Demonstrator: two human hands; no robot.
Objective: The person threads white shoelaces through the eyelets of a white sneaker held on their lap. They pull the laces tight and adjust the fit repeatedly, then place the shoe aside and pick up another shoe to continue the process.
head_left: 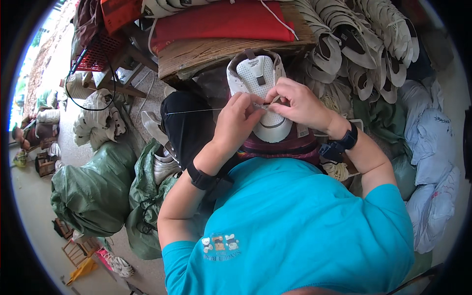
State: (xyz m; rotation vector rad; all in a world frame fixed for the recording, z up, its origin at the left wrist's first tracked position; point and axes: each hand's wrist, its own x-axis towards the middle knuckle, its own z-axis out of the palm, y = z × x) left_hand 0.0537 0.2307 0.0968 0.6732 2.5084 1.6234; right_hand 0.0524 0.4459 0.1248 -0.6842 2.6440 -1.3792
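A white shoe upper (258, 78) with a perforated insole stands on my lap, toe toward me. My left hand (238, 120) pinches a needle at the shoe's middle, and a taut thread (189, 111) runs from it out to the left. My right hand (295, 101) pinches the shoe's edge right beside the left hand's fingertips. Both wrists wear black bands. My turquoise shirt (295, 226) fills the lower part of the view.
A wooden bench (206, 56) with a red cushion (221, 22) stands ahead. A heap of white shoe uppers (364, 44) lies at the upper right, pale sacks (432, 162) at the right, green bags (93, 187) and more shoes at the left.
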